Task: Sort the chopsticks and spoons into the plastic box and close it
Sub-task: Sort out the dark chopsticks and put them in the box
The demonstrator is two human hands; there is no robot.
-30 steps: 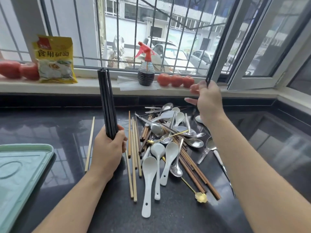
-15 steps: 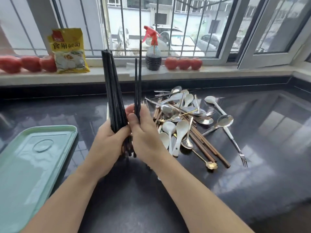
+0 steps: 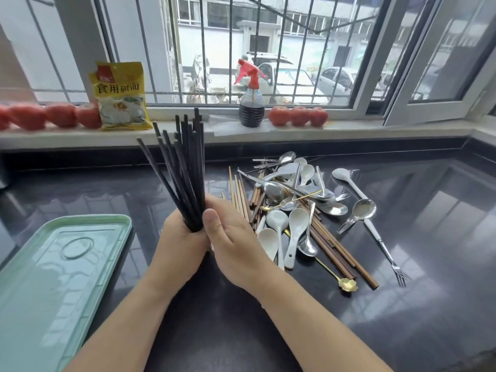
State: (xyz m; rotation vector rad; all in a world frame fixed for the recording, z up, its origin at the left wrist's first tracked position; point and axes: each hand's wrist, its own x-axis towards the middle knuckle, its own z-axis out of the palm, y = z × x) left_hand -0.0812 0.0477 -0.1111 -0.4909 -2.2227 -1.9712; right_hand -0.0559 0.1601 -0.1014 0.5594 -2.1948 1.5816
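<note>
I see both hands clasped round black chopsticks (image 3: 185,167) fanning upward above the counter (image 3: 402,304): left hand (image 3: 179,248) gripping the base, right hand (image 3: 236,245) wrapped alongside; spoons (image 3: 295,210) lie heaped mid-counter. The green box (image 3: 53,277) sits at the left edge.

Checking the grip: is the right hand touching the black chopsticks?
Touching. The head view shows the right hand thumb pressed against the black chopsticks, beside the left hand.

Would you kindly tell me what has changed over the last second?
The right hand brought its two thin black chopsticks from the window side to the left hand; both now grip one fanned bundle of black chopsticks. The heap of spoons and wooden chopsticks and the pale green plastic lid stayed put.
</note>
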